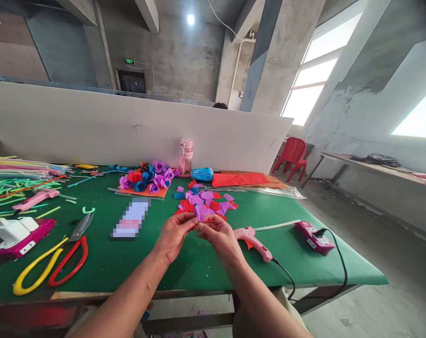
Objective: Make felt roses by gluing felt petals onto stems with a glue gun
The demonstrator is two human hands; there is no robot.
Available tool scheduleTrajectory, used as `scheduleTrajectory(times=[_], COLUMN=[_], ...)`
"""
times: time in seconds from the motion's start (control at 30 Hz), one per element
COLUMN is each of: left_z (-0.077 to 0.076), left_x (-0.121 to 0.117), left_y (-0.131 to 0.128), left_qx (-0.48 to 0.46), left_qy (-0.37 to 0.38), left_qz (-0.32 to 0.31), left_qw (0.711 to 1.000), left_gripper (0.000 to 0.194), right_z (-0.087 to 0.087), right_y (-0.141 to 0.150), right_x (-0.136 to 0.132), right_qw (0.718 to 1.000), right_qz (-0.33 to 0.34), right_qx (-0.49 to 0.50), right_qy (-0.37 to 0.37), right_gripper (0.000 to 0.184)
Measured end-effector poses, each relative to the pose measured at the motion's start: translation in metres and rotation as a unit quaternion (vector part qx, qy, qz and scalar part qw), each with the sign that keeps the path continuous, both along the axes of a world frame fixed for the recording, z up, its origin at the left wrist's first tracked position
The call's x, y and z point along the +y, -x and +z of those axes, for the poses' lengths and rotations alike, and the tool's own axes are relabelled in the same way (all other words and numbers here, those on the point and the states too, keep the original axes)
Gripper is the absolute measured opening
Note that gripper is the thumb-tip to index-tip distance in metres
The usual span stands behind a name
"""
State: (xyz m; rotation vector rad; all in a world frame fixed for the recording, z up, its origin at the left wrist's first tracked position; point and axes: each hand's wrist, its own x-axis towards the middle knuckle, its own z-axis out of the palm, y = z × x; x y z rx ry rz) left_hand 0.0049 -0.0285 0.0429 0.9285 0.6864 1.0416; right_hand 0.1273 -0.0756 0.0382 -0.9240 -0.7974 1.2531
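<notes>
Between my two hands, above the near middle of the green table, is a purple paper petal. My left hand pinches its left side, and my right hand pinches it from the right, the fingertips of both almost meeting. Just beyond lies a pile of loose purple, red and blue petals, partly hidden by the fingers. A pink glue gun with a white glue stick rests by my right hand. Finished paper flowers in purple, red and blue sit in a heap at the back.
Scissors with yellow and red handles, a second pink glue gun and colourful sticks lie left. Purple power strips stand at both sides, one cabled. A pink bottle and blue pouch stand before a white board.
</notes>
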Motion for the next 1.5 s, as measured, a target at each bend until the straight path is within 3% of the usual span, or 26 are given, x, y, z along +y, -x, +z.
scheduleTrajectory(times=[0.2,0.5,1.5], left_z=[0.0016,0.0032,0.0022], left_x=[-0.0015,-0.0035,-0.004], left_y=[0.0004,-0.0002,-0.0015], left_qx=[0.006,-0.04,-0.042], left_qy=[0.009,0.032,0.015], left_qz=[0.006,-0.013,-0.032], left_qw=[1.0,0.999,0.998], left_gripper=[0.026,0.021,0.019], right_z=[0.0005,0.0015,0.0047], right_y=[0.0,-0.0002,0.0004], right_x=[0.0003,-0.0011,-0.0016], right_qw=[1.0,0.998,0.999], right_qz=[0.006,0.015,-0.023], right_qx=[-0.014,0.053,0.03], right_qy=[0.003,0.033,0.029], right_gripper=[0.032,0.034,0.031])
